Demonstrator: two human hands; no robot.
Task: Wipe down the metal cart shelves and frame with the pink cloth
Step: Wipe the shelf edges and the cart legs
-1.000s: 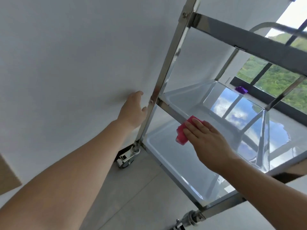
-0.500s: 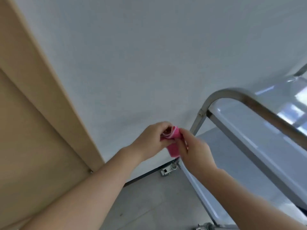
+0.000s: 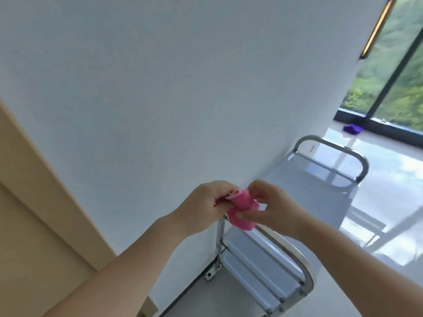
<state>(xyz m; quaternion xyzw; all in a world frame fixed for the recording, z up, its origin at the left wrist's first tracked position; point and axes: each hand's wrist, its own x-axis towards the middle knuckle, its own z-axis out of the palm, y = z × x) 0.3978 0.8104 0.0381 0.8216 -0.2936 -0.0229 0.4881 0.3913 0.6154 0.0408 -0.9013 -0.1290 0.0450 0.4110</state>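
Note:
I hold the pink cloth [image 3: 242, 209] bunched up between both hands in the middle of the view, above the near end of the metal cart [image 3: 320, 202]. My left hand [image 3: 206, 208] pinches its left edge and my right hand [image 3: 272, 208] grips its right and lower side. The cart stands against the white wall, seen from above: a shiny top shelf with curved handle rails at the near end [image 3: 295, 252] and far end [image 3: 332, 145], and lower shelves visible beneath my hands. The cloth touches no part of the cart.
A white wall [image 3: 183, 88] fills the left and top. A beige door panel [image 3: 29, 213] is at the lower left. A caster wheel [image 3: 211, 272] sits by the baseboard. A purple object [image 3: 352, 128] lies on the glossy floor near the window.
A second ago my right hand pressed the cloth on a lower shelf while my left hand held the cart post. Both hands have since risen, holding the cloth between them, and my view lifted above the cart.

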